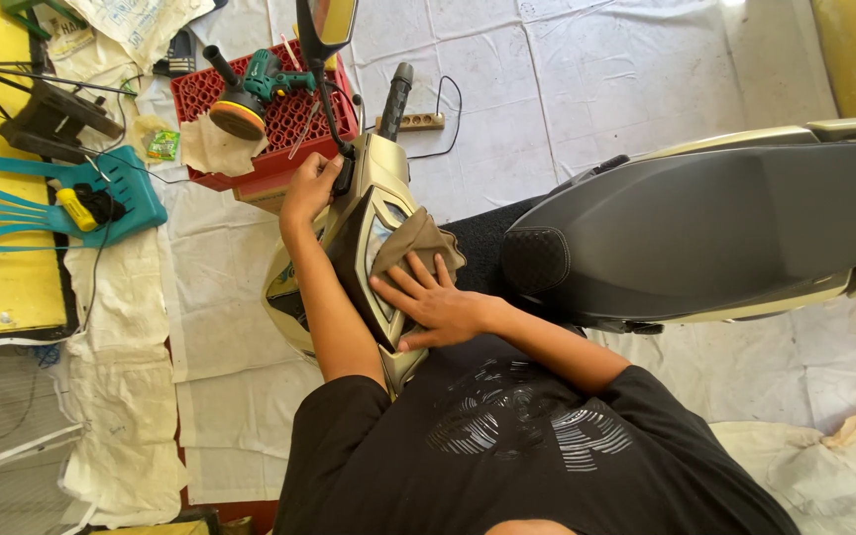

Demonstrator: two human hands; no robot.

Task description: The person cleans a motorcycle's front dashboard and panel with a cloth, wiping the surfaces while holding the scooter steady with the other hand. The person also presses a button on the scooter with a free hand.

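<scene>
I stand over a beige scooter, looking down at its handlebar cover. My left hand is closed around the left handlebar grip, just below the mirror stem. My right hand lies flat with its fingers spread, pressing a brown cloth against the dark instrument panel. The cloth bunches up beyond my fingertips. The black right handlebar grip points away from me.
The scooter's dark seat fills the right side. A mirror sticks up at the top. A red crate holds a green polisher. A teal plastic chair, a power strip and white floor sheets surround it.
</scene>
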